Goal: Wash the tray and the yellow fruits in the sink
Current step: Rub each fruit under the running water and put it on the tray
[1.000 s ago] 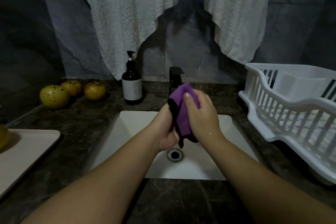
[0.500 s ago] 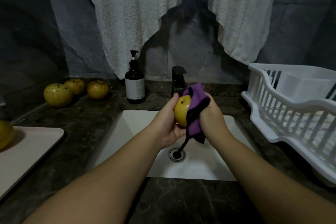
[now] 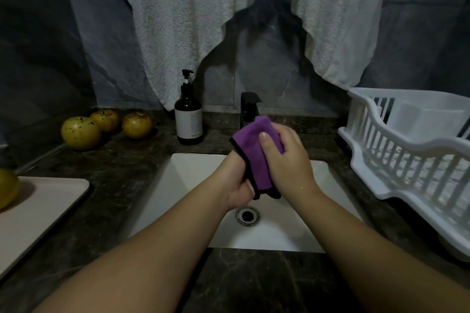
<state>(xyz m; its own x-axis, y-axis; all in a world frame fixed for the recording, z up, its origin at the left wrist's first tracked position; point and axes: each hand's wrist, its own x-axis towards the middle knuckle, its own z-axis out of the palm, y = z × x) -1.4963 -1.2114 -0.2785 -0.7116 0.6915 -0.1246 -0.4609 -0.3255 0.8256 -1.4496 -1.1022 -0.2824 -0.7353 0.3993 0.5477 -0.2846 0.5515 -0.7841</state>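
Observation:
Over the white sink (image 3: 188, 185) both hands meet around a purple cloth (image 3: 256, 160) with a black edge. My right hand (image 3: 287, 160) presses the cloth with thumb on top, fingers wrapped behind it. My left hand (image 3: 236, 180) cups from the left under the cloth; the yellow fruit it held is hidden by the cloth. Three yellow fruits (image 3: 81, 132) lie on the counter at back left. A beige tray (image 3: 43, 201) sits at left with another yellow fruit (image 3: 6, 190) on it at the frame edge.
A brown soap pump bottle (image 3: 188, 119) stands behind the sink, left of the black tap (image 3: 249, 109). A white dish rack (image 3: 412, 160) fills the counter on the right. A white towel (image 3: 229, 20) hangs on the wall. The drain (image 3: 247, 215) lies below my hands.
Half a second ago the yellow fruit showed in my left hand beside the cloth. The right hand has wiped the cloth back over it, so the fruit is now covered.

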